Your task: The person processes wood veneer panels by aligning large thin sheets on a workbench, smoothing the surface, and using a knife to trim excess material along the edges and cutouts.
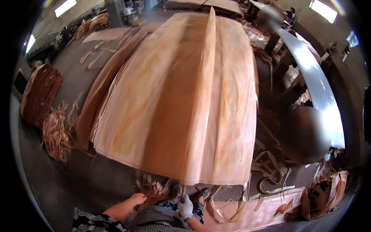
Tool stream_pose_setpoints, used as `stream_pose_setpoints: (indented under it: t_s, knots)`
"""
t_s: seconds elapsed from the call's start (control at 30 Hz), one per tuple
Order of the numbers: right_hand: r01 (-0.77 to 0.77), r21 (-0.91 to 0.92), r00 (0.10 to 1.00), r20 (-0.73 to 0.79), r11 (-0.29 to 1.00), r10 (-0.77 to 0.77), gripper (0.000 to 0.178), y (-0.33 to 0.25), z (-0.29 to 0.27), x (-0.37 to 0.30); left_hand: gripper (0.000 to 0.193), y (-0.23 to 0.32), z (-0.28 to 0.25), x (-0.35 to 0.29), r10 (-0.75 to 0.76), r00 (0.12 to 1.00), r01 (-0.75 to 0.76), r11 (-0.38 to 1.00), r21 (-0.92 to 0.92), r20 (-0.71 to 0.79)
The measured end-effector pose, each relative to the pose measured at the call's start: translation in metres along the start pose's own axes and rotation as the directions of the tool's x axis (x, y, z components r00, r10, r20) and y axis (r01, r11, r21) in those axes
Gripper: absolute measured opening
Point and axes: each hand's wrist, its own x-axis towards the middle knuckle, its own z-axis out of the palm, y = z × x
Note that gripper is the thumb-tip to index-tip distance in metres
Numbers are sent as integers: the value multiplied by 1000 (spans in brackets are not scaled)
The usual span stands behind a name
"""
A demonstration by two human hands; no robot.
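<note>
A tall stack of wide, thin wood veneer sheets (127, 127) lies in front of me. Its top sheet is raised in a long fold (201, 116) that runs from the near edge to the far edge. My right hand (185, 207), in a whitish glove, is closed around a thin wooden stick (183, 190). The stick's far end meets the fold at the near edge; whether it goes inside is hidden. My left hand (138, 198) is bare and hangs by my side, its fingers loosely apart and no object seen in it.
Reddish veneer bundles (41, 94) and shredded strips (56, 131) lie at left. A pinkish sheet (255, 210) and loose strips (270, 170) lie near my feet at right. A long shiny metal surface (315, 77) curves along the right. Two blurred round patches hide parts there.
</note>
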Motion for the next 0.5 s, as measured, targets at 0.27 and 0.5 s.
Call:
stream_pose_setpoints:
  t_s: [0.27,0.5]
  knots:
    - [-161,197,979,155,967,131,40,76,19,54,34,9,15,-14,17,996,-51,918,-394,-91]
    - [-263,529,916,399,807,37,35,-16,-24,95,32,20,13,3,41,994,-80,915,-395,-105]
